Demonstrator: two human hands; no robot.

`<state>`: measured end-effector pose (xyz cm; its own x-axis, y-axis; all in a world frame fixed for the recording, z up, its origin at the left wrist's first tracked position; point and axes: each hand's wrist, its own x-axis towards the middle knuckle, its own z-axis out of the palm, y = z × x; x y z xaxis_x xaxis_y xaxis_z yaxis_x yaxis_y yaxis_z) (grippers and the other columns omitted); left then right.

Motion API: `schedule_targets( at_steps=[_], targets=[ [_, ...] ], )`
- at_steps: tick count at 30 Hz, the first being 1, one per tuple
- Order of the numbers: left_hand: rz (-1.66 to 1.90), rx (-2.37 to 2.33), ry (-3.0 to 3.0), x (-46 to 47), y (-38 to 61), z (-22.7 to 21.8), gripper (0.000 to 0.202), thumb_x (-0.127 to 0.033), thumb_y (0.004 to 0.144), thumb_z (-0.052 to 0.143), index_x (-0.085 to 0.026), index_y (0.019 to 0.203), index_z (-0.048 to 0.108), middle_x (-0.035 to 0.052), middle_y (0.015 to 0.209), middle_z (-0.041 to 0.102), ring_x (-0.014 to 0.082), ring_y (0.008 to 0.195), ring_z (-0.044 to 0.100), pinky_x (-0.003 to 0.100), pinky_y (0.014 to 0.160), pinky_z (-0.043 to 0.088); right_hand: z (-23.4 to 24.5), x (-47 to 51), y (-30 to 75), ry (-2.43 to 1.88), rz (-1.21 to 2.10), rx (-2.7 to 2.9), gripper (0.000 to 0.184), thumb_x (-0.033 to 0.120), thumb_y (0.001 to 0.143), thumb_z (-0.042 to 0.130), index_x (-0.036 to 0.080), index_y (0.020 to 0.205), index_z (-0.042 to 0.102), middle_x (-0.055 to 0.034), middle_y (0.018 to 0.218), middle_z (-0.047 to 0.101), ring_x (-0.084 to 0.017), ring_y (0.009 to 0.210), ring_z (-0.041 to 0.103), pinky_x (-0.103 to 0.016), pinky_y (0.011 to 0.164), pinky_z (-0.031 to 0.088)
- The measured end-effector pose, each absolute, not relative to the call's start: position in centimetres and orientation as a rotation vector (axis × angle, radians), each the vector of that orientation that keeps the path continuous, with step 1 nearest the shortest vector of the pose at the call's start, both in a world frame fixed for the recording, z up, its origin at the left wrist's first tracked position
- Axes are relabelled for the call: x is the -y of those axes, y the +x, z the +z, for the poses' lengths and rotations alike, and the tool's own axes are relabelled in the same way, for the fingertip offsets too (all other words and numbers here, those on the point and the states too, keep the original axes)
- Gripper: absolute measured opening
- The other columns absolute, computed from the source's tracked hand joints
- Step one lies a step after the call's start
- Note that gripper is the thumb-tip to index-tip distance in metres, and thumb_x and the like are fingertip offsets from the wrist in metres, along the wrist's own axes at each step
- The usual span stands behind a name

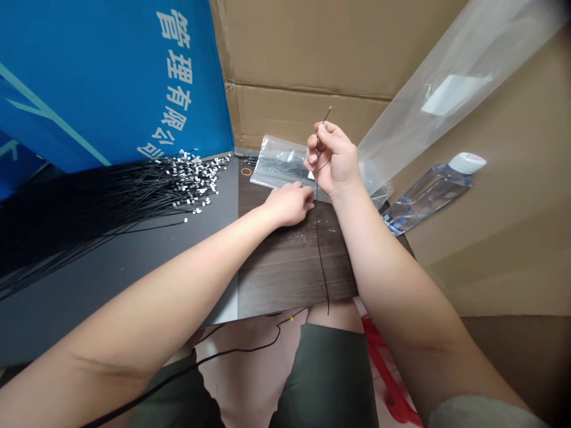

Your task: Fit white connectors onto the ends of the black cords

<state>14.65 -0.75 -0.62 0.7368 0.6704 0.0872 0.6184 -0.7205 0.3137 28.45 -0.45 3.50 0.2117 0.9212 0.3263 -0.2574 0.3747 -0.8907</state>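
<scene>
Black wire (317, 238) hangs pinched in the right hand (333, 159), the left hand (289, 203) has an unclear grip, and many wires (102, 202) lie piled nearby.

Inventory from my remote view: heap of cables (98, 220), on the left of the surface (53, 315). Board (289, 273), directly right of the heap. Plastic bag (281, 163), at the far edge of the board. Bottle (428, 196), right of the bag, on cardboard (504, 148). Banner (107, 77), behind the heap. Carton (303, 53), behind the bag.
</scene>
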Motion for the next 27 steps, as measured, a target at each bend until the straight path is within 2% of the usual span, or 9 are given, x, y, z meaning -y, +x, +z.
schedule_targets(
  at_steps=[4,6,10,13,16,20,22,24,27],
  targets=[
    [0.260,-1.019,2.711,1.4,15.0,-0.7,0.013,-0.027,0.101,0.056,-0.019,0.103,0.066,0.0160,0.119,0.068,0.0369,0.118,0.065,0.051,0.097,0.054,3.6,0.5,28.1,-0.849,0.954,1.039,0.033,0.050,0.093,0.079,0.029,0.094,0.054,0.0057,0.073,0.063,-0.011,0.054,0.051,-0.025,0.048,0.042],
    [0.344,-1.008,2.675,1.4,15.0,-0.8,0.008,-0.024,0.100,0.057,-0.018,0.098,0.062,0.0173,0.116,0.069,0.0365,0.114,0.066,0.052,0.097,0.054,3.6,0.6,27.9,-0.845,0.962,1.033,0.033,0.049,0.092,0.080,0.029,0.094,0.054,0.0060,0.072,0.063,-0.011,0.053,0.050,-0.025,0.047,0.041],
    [0.703,-1.034,2.226,0.3,13.9,-0.3,0.018,-0.013,0.097,0.060,-0.022,0.086,0.050,0.0093,0.092,0.071,0.0243,0.087,0.067,0.043,0.085,0.056,3.3,0.4,27.5,-0.838,0.953,1.061,0.035,0.048,0.092,0.082,0.028,0.093,0.054,0.0061,0.071,0.063,-0.009,0.051,0.050,-0.024,0.046,0.039],
    [0.881,-0.952,1.760,-0.6,11.1,0.8,0.021,-0.013,0.103,0.056,-0.022,0.086,0.048,0.0027,0.080,0.068,0.0150,0.070,0.062,0.034,0.072,0.054,3.0,0.6,26.5,-0.884,0.965,1.098,0.035,0.048,0.091,0.082,0.027,0.091,0.055,0.0052,0.071,0.064,-0.009,0.051,0.053,-0.024,0.046,0.040],
    [0.940,-0.829,1.528,-0.7,7.1,2.1,0.020,-0.012,0.102,0.062,-0.019,0.086,0.052,0.0014,0.079,0.068,0.0105,0.066,0.063,0.028,0.069,0.054,2.6,1.2,24.5,-0.904,1.062,1.151,0.036,0.046,0.089,0.084,0.025,0.091,0.055,0.0034,0.072,0.067,-0.010,0.052,0.058,-0.024,0.047,0.044],
    [1.009,-0.759,1.485,-0.2,2.1,2.6,0.018,-0.014,0.096,0.074,-0.016,0.089,0.057,0.0037,0.083,0.073,0.0113,0.071,0.069,0.029,0.074,0.058,1.9,2.2,21.4,-0.890,1.276,1.192,0.038,0.045,0.086,0.085,0.025,0.089,0.053,0.0048,0.070,0.064,-0.012,0.053,0.058,-0.025,0.044,0.048],
    [1.037,-0.744,1.507,-0.1,0.7,2.3,0.019,-0.016,0.094,0.076,-0.016,0.090,0.058,0.0038,0.084,0.074,0.0117,0.074,0.070,0.029,0.077,0.059,1.7,2.7,20.1,-0.902,1.375,1.171,0.039,0.044,0.086,0.085,0.026,0.088,0.051,0.0074,0.067,0.058,-0.010,0.050,0.052,-0.022,0.041,0.042],
    [1.062,-0.724,1.537,-0.2,0.0,1.8,0.021,-0.018,0.092,0.078,-0.016,0.091,0.057,0.0028,0.084,0.074,0.0119,0.075,0.071,0.030,0.078,0.059,1.6,3.0,19.3,-0.933,1.446,1.146,0.041,0.044,0.085,0.086,0.026,0.089,0.050,0.0091,0.066,0.054,-0.007,0.048,0.042,-0.018,0.039,0.031],
    [1.081,-0.686,1.572,-0.4,-0.1,1.0,0.027,-0.019,0.089,0.081,-0.019,0.098,0.055,0.0003,0.080,0.073,0.0134,0.076,0.073,0.030,0.077,0.058,1.6,3.4,19.0,-0.963,1.446,1.180,0.046,0.051,0.082,0.090,0.025,0.089,0.052,0.0100,0.065,0.049,-0.004,0.047,0.032,-0.017,0.040,0.021]
  ],
)
